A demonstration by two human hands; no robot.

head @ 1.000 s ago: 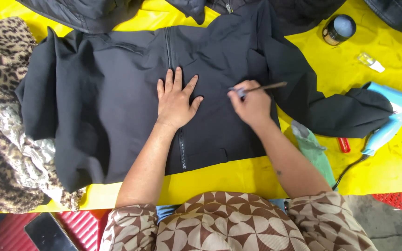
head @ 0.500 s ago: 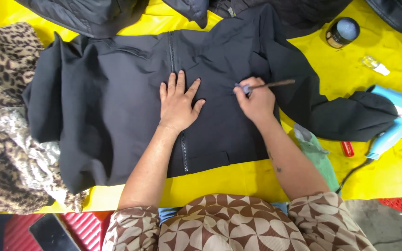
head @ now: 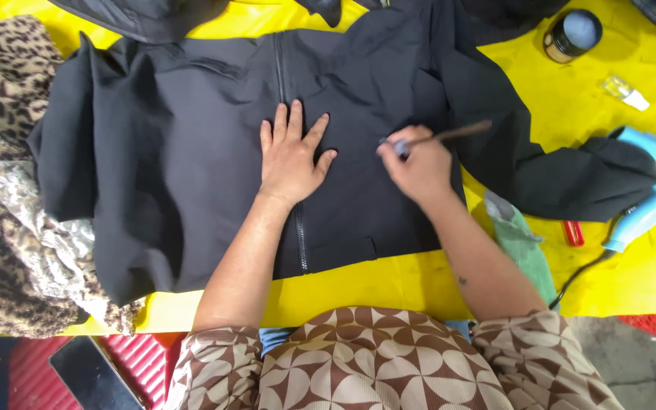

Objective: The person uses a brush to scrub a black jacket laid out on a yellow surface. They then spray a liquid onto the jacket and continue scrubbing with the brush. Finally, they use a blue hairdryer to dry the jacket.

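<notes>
A black zip-front jacket (head: 176, 144) lies spread flat on a yellow table cover (head: 343, 288). My left hand (head: 291, 156) rests flat on the jacket's front, fingers spread, right over the zipper. My right hand (head: 417, 163) is closed around a thin brown brush (head: 449, 134), its tip down on the fabric just right of my left hand.
A leopard-print garment (head: 1, 205) is heaped at the left. A dark jar (head: 571, 34) and a small clear bottle (head: 626, 91) stand at the back right. A light blue hair dryer (head: 651, 201), a red item (head: 573, 232) and a green cloth (head: 521, 243) lie to the right. A phone (head: 93, 376) sits bottom left.
My right hand with the brush has shifted slightly along the jacket front. My left hand stays pressed flat on the fabric. The view has drifted a little.
</notes>
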